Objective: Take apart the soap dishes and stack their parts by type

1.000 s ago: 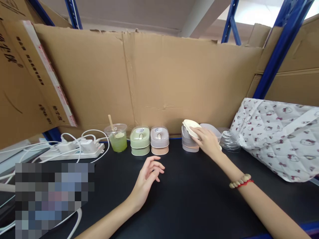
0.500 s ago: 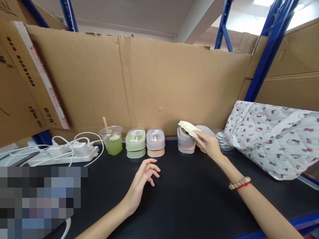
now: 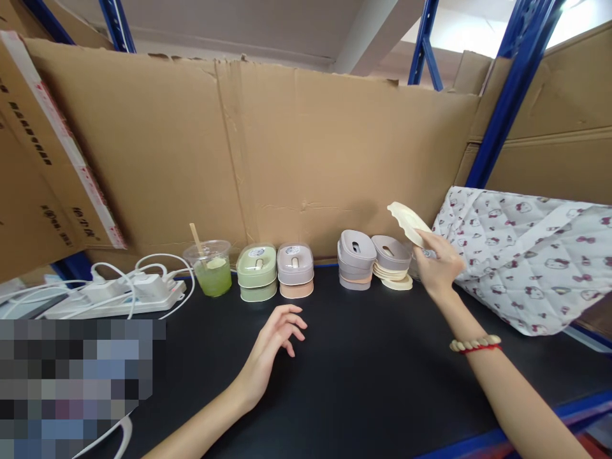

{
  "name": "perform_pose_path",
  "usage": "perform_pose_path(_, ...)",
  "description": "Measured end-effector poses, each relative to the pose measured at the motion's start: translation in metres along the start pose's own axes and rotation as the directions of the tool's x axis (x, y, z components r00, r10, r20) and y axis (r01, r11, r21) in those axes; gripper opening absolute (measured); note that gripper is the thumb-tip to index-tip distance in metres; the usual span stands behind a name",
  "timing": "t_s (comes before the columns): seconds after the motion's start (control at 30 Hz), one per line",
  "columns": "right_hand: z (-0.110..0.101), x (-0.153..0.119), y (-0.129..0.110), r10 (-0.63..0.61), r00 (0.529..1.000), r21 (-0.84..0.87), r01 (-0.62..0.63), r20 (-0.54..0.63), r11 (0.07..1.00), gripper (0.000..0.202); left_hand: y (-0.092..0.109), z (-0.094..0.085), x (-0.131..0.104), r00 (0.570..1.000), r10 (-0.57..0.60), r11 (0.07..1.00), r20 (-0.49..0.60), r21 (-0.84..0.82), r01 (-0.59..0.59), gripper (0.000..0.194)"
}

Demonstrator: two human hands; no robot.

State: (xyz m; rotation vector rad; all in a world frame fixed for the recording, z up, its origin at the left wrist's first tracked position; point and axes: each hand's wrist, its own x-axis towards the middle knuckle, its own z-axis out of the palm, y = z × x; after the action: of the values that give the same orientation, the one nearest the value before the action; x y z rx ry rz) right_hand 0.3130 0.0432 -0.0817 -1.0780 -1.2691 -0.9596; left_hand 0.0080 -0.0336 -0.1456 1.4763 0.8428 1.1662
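My right hand (image 3: 437, 258) is closed on a thin cream tray with a wavy edge (image 3: 405, 218), held tilted in the air. Below it, a grey slotted piece (image 3: 391, 248) lies on a pile of cream trays (image 3: 398, 282). Left of that pile leans a stack of grey slotted pieces (image 3: 357, 247), with one peach layer near the bottom. My left hand (image 3: 271, 347) hovers over the black table (image 3: 335, 376) with loosely curved fingers, holding nothing. Ahead of it stand a green box (image 3: 257, 271) and a lilac-and-peach box (image 3: 295, 268), both with clear lids.
A cup of green drink (image 3: 213, 277) with a straw stands at the back left, beside a white power strip (image 3: 157, 296) with cables. A quilted patterned bag (image 3: 526, 268) sits at the right. A cardboard wall (image 3: 306, 153) closes off the back. Clear lids (image 3: 428, 254) are partly hidden behind my right hand.
My right hand has moved up and to the right with the cream tray, away from the grey stack, uncovering both stacks. The left hand stays nearly still. The view has shifted slightly.
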Motion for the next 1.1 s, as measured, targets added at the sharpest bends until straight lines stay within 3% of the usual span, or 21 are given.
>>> perform_pose_path(0.13, -0.008, 0.011, -0.011, -0.046, 0.994, 0.005, 0.047, -0.101, 0.999, 0.017, -0.003, -0.001, 0.001, 1.0, 0.019, 1.0, 0.023, 0.018, -0.019, 0.049)
perform_pose_path(0.23, -0.018, 0.025, -0.019, -0.056, 0.994, 0.012, 0.058, -0.092, 0.998, 0.016, -0.007, -0.003, 0.001, 0.999, 0.045, 0.999, 0.009, 0.011, -0.046, 0.046)
perform_pose_path(0.3, -0.027, 0.032, -0.023, -0.068, 0.998, 0.093, 0.066, 0.016, 0.993, 0.015, -0.006, -0.002, 0.002, 0.999, 0.047, 0.999, 0.002, 0.012, -0.047, 0.045)
perform_pose_path(0.37, -0.04, 0.029, -0.028, -0.15, 0.965, 0.249, 0.095, 0.216, 0.964, 0.015, -0.004, -0.001, 0.001, 1.0, 0.024, 0.999, 0.012, 0.024, -0.024, 0.046)
perform_pose_path(0.43, -0.053, 0.016, -0.033, -0.323, 0.843, 0.426, 0.127, 0.429, 0.896, 0.017, -0.002, 0.0, 0.0, 1.0, 0.0, 0.999, 0.025, 0.033, -0.001, 0.048)
perform_pose_path(0.5, -0.065, -0.005, -0.037, -0.497, 0.655, 0.548, 0.149, 0.569, 0.823, 0.017, -0.004, 0.001, 0.0, 0.999, 0.0, 1.0, 0.037, 0.03, -0.001, 0.049)
perform_pose_path(0.57, -0.072, -0.024, -0.037, -0.583, 0.497, 0.595, 0.156, 0.643, 0.789, 0.011, -0.007, 0.002, -0.001, 0.999, 0.017, 1.0, 0.048, 0.024, -0.018, 0.05)
perform_pose_path(0.63, -0.071, -0.034, -0.03, -0.582, 0.421, 0.594, 0.119, 0.696, 0.796, 0.024, -0.01, 0.002, -0.001, 0.998, 0.022, 0.999, 0.056, 0.027, -0.024, 0.05)
perform_pose_path(0.7, -0.06, -0.032, -0.016, -0.524, 0.444, 0.554, 0.073, 0.727, 0.83, 0.039, -0.009, 0.002, -0.001, 0.998, 0.011, 0.999, 0.055, 0.044, -0.014, 0.05)
perform_pose_path(0.83, -0.017, -0.016, 0.02, -0.284, 0.632, 0.284, 0.103, 0.721, 0.953, 0.042, -0.003, 0.001, 0.001, 1.0, 0.009, 0.997, 0.02, 0.077, -0.011, 0.05)
perform_pose_path(0.87, -0.005, -0.013, 0.029, -0.244, 0.63, 0.218, 0.12, 0.737, 0.968, 0.044, -0.002, 0.001, 0.001, 1.0, 0.015, 0.997, 0.008, 0.078, -0.016, 0.049)
perform_pose_path(0.93, 0.013, -0.01, 0.045, -0.207, 0.572, 0.156, 0.138, 0.794, 0.978, 0.043, -0.001, -0.001, 0.003, 1.0, 0.022, 0.997, -0.012, 0.074, -0.021, 0.049)
perform_pose_path(1.03, 0.027, -0.009, 0.061, -0.256, 0.46, 0.225, 0.122, 0.85, 0.967, 0.038, -0.001, -0.003, 0.005, 0.999, 0.03, 0.998, -0.033, 0.059, -0.028, 0.048)
perform_pose_path(1.1, 0.028, -0.007, 0.067, -0.306, 0.443, 0.294, 0.097, 0.843, 0.951, 0.037, -0.001, -0.003, 0.005, 0.999, 0.029, 0.998, -0.027, 0.049, -0.028, 0.047)
